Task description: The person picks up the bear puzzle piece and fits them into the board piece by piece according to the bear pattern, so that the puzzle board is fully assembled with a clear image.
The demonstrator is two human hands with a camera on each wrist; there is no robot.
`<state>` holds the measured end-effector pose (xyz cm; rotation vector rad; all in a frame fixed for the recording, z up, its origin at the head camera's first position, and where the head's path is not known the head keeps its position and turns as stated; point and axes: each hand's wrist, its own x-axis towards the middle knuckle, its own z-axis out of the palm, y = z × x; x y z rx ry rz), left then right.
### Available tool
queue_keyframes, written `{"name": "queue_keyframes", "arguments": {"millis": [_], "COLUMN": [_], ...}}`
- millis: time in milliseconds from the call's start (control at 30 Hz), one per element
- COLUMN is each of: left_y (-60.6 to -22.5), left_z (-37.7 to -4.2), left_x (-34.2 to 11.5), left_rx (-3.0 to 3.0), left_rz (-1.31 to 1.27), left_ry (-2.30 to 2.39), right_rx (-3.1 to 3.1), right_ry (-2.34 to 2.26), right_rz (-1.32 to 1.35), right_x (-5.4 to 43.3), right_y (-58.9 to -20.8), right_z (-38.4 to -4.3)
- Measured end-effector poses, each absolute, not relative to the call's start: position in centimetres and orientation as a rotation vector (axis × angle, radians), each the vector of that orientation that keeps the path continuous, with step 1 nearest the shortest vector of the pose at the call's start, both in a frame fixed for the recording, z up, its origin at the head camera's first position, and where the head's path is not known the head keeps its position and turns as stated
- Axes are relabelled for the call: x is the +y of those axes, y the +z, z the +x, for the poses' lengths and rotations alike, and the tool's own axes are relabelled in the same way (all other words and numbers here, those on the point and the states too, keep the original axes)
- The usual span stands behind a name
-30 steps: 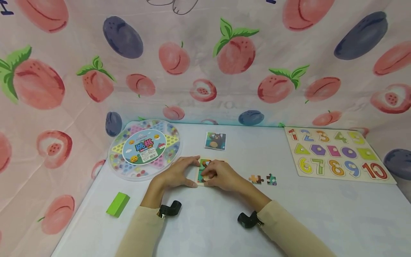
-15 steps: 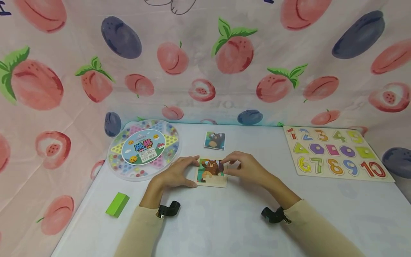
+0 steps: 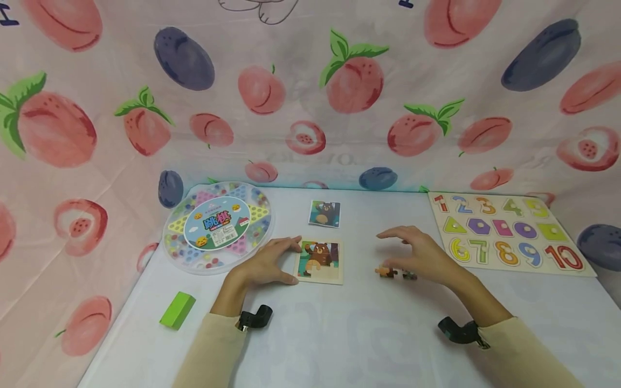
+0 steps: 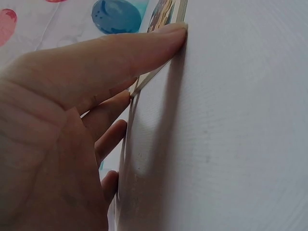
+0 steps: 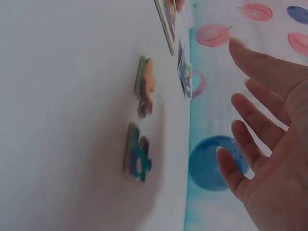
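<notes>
A small wooden jigsaw puzzle board [image 3: 331, 276] with a bear picture lies mid-table. Pieces fill its upper and left parts, while bare wood shows at the lower right. My left hand [image 3: 264, 264] holds its left side, thumb at the near corner and index finger at the far corner. Thumb and fingertips also meet the board's edge in the left wrist view. Two loose jigsaw pieces lie right of the board, an orange-brown one [image 5: 147, 86] and a teal one [image 5: 137, 156]. Above them hovers my right hand [image 3: 424, 256], fingers spread and holding nothing; it partly hides them.
A bear picture card [image 3: 324, 214] lies behind the board. The round Chinese checkers set [image 3: 218, 226] is at the back left, and a green block [image 3: 178, 310] nearer the front. On the right lies a number-and-shape board [image 3: 509, 234]. Fruit-print cloth [image 3: 310, 81] hangs behind.
My right hand has let go of a piece at the board's right side and moved right, over the loose pieces. The left hand has stayed at the board.
</notes>
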<state>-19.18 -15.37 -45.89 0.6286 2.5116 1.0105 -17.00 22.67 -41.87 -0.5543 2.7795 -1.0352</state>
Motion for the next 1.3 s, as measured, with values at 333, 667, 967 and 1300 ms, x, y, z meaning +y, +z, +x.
{"name": "queue_keyframes", "arguments": {"millis": [333, 667, 967, 1300], "left_y": [-45.9, -45.9, -46.0, -45.9], "left_z": [-19.2, -19.2, -19.2, -19.0], "left_x": [-15.4, -15.4, -15.3, -15.3], "left_rx": [2.512, 2.507, 2.498, 2.492], "left_rz": [0.626, 0.624, 0.606, 0.598], "left_ry": [1.023, 1.031, 1.031, 1.051], "right_rx": [2.771, 2.787, 2.788, 2.829], "right_ry": [-0.955, -0.946, -0.937, -0.927], "right_rz": [-0.495, -0.538, -0.492, -0.517], "right_x": [24.4, 24.5, 24.2, 24.1], "right_y": [-44.7, -46.1, -46.1, -46.2], "right_z": [-16.2, -15.8, -16.1, -16.3]}}
